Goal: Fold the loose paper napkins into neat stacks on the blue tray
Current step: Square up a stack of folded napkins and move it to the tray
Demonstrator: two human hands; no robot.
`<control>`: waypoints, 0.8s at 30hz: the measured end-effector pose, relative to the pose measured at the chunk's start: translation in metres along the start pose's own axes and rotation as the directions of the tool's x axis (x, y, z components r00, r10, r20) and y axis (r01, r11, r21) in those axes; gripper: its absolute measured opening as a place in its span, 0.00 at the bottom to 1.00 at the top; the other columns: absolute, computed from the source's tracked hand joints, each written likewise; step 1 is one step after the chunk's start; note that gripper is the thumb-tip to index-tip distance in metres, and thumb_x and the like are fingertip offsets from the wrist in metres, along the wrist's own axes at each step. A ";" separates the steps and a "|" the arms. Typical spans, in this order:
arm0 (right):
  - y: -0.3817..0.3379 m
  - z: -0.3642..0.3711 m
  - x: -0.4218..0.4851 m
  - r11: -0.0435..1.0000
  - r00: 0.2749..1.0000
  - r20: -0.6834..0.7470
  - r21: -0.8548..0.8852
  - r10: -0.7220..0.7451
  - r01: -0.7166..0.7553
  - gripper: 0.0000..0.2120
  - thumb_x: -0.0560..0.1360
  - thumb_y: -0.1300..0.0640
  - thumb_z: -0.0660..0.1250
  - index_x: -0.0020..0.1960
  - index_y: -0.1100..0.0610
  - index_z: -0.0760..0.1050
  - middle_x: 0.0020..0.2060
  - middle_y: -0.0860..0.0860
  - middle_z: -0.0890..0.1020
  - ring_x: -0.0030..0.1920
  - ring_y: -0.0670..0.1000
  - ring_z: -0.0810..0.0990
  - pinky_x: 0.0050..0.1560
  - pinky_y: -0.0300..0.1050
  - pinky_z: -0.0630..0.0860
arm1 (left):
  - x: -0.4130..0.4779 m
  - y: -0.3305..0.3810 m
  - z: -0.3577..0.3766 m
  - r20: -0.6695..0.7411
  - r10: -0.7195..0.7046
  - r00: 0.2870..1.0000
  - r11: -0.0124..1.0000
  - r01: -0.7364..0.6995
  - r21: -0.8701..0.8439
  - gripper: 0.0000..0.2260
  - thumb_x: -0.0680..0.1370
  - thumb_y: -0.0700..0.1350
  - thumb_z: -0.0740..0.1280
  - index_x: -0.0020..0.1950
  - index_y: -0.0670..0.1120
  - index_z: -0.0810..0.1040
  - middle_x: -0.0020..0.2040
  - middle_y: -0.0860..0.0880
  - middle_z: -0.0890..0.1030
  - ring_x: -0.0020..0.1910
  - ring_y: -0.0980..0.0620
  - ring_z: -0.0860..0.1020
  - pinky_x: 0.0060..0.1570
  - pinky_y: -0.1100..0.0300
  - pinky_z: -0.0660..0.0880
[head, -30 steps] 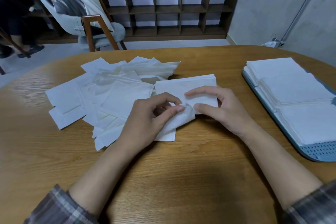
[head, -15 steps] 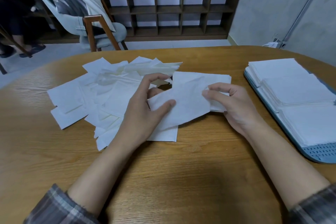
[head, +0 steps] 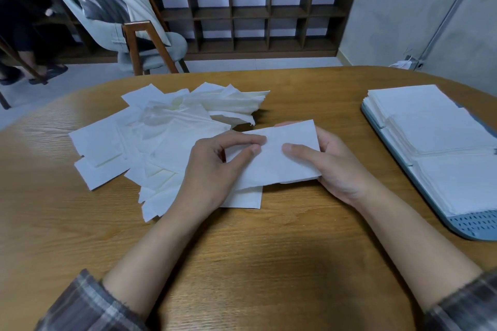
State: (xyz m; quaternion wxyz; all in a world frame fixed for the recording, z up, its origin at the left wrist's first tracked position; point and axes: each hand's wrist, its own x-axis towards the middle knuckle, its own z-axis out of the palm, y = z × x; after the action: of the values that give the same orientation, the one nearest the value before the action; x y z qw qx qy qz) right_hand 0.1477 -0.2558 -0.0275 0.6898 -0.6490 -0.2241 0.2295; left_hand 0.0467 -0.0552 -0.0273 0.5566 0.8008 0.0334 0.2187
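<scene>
Since the earlier frame the slanting, creased white paper napkin (head: 285, 158) has become a flat oblong at centre frame, the left hand (head: 215, 172) pinching its left edge and the right hand (head: 338, 169) gripping its right end. A rumpled heap of loose white napkins (head: 166, 137) lies left on the wood-grain bench (head: 269, 263); squared napkin stacks (head: 441, 131) fill the perforated blue plastic tray (head: 473, 226) at right

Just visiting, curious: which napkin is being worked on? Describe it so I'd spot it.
On the wooden table, look between the loose napkin pile and the blue tray. There the left hand and right hand pinch one napkin by its ends; it alone is held.
</scene>
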 end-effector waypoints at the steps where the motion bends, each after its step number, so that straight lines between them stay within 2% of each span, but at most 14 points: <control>1: 0.000 0.001 0.000 1.000 1.000 -0.005 -0.019 -0.001 0.001 0.18 0.78 0.58 0.72 0.67 0.53 0.80 0.59 0.51 0.87 0.61 0.51 0.85 0.60 0.46 0.80 | 0.000 0.000 0.000 0.001 0.001 1.000 1.000 -0.001 0.004 0.06 0.80 0.42 0.74 0.53 0.51 0.89 0.51 0.60 0.88 0.53 0.61 0.82 0.49 0.72 0.70; 3: 0.001 0.002 -0.001 0.998 1.000 -0.020 -0.064 -0.010 0.009 0.15 0.80 0.59 0.71 0.67 0.52 0.80 0.59 0.50 0.87 0.61 0.50 0.85 0.60 0.45 0.80 | 0.000 -0.001 -0.001 0.004 -0.001 1.000 1.000 0.001 0.004 0.06 0.80 0.42 0.74 0.54 0.51 0.89 0.52 0.60 0.88 0.55 0.60 0.83 0.51 0.70 0.71; 8: -0.003 0.005 -0.003 0.990 0.998 -0.047 -0.139 -0.046 0.039 0.14 0.82 0.60 0.70 0.66 0.51 0.80 0.56 0.45 0.88 0.57 0.44 0.85 0.51 0.36 0.78 | 0.000 -0.001 0.001 0.003 -0.012 1.000 1.000 0.012 -0.007 0.06 0.80 0.42 0.75 0.54 0.51 0.89 0.51 0.59 0.88 0.55 0.58 0.83 0.52 0.67 0.73; 10: -0.005 0.007 -0.003 0.982 0.994 -0.063 -0.175 -0.089 0.077 0.16 0.82 0.60 0.70 0.67 0.49 0.79 0.57 0.43 0.86 0.56 0.43 0.85 0.50 0.35 0.78 | 0.000 -0.002 0.001 -0.021 -0.034 0.999 0.999 0.034 0.016 0.06 0.79 0.44 0.76 0.53 0.53 0.89 0.50 0.60 0.87 0.51 0.59 0.83 0.49 0.67 0.72; 12: -0.006 0.007 -0.004 0.971 0.986 -0.094 -0.210 -0.141 0.119 0.21 0.81 0.60 0.71 0.71 0.45 0.76 0.57 0.41 0.84 0.56 0.43 0.84 0.49 0.36 0.78 | 0.000 -0.004 0.000 -0.087 -0.066 0.994 0.995 0.072 0.064 0.06 0.78 0.45 0.77 0.52 0.56 0.89 0.46 0.59 0.87 0.42 0.54 0.82 0.43 0.65 0.72; 14: -0.007 0.003 -0.003 0.971 0.976 -0.144 -0.198 -0.162 0.132 0.27 0.80 0.60 0.73 0.74 0.40 0.72 0.58 0.43 0.83 0.57 0.44 0.83 0.51 0.39 0.80 | 0.000 -0.005 -0.003 -0.154 -0.083 0.985 0.990 0.098 0.098 0.09 0.78 0.43 0.76 0.54 0.56 0.87 0.46 0.55 0.86 0.39 0.51 0.82 0.41 0.66 0.72; 16: -0.010 -0.001 -0.002 0.985 0.974 -0.161 -0.102 -0.158 0.143 0.30 0.79 0.60 0.73 0.75 0.38 0.70 0.62 0.48 0.82 0.61 0.49 0.83 0.55 0.44 0.82 | 0.000 -0.001 -0.004 -0.194 -0.049 0.980 0.991 0.072 0.110 0.10 0.80 0.41 0.74 0.57 0.55 0.85 0.51 0.55 0.85 0.43 0.54 0.83 0.43 0.69 0.74; 18: -0.012 -0.003 -0.003 0.984 0.983 -0.133 0.107 -0.125 0.140 0.32 0.78 0.62 0.73 0.75 0.37 0.70 0.65 0.52 0.81 0.63 0.53 0.84 0.55 0.48 0.83 | 0.001 0.003 -0.003 -0.177 -0.031 0.984 0.995 0.047 0.085 0.10 0.83 0.43 0.69 0.63 0.54 0.81 0.56 0.55 0.84 0.51 0.57 0.83 0.48 0.67 0.77; 20: -0.014 -0.003 -0.005 0.966 0.991 -0.088 0.229 -0.100 0.118 0.32 0.78 0.63 0.72 0.75 0.38 0.70 0.66 0.53 0.81 0.63 0.55 0.84 0.54 0.48 0.83 | 0.002 0.008 0.000 -0.082 -0.121 0.989 0.989 0.112 -0.101 0.11 0.87 0.51 0.61 0.68 0.56 0.79 0.60 0.54 0.84 0.58 0.57 0.83 0.52 0.62 0.79; 21: -0.013 -0.002 -0.005 0.972 0.991 -0.080 0.201 -0.104 0.118 0.33 0.78 0.63 0.72 0.75 0.37 0.70 0.67 0.52 0.80 0.64 0.55 0.84 0.55 0.49 0.83 | 0.002 0.012 0.002 -0.006 -0.198 0.980 0.956 0.191 -0.224 0.14 0.88 0.56 0.58 0.70 0.57 0.77 0.62 0.54 0.84 0.60 0.56 0.83 0.52 0.61 0.80; 22: -0.010 -0.001 -0.004 0.986 0.989 -0.086 0.101 -0.122 0.131 0.33 0.78 0.62 0.73 0.76 0.37 0.69 0.68 0.51 0.79 0.65 0.54 0.83 0.59 0.51 0.83 | 0.003 0.012 0.002 0.063 -0.243 0.968 0.917 0.251 -0.310 0.18 0.87 0.62 0.55 0.71 0.60 0.76 0.64 0.54 0.83 0.62 0.54 0.83 0.53 0.59 0.81; 24: -0.007 0.000 -0.003 0.967 0.978 -0.107 -0.203 -0.181 0.156 0.32 0.80 0.58 0.74 0.76 0.35 0.66 0.72 0.45 0.75 0.69 0.49 0.78 0.69 0.52 0.77 | 0.002 0.011 0.001 0.128 -0.205 0.970 0.929 0.234 -0.287 0.21 0.83 0.70 0.54 0.73 0.68 0.71 0.71 0.54 0.79 0.65 0.51 0.81 0.56 0.54 0.81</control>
State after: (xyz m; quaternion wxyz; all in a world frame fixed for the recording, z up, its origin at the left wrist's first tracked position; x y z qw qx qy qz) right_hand 0.1453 -0.2577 -0.0208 0.6530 -0.7047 -0.2564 0.1060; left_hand 0.0469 -0.0594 -0.0170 0.6936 0.7077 0.0624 0.1190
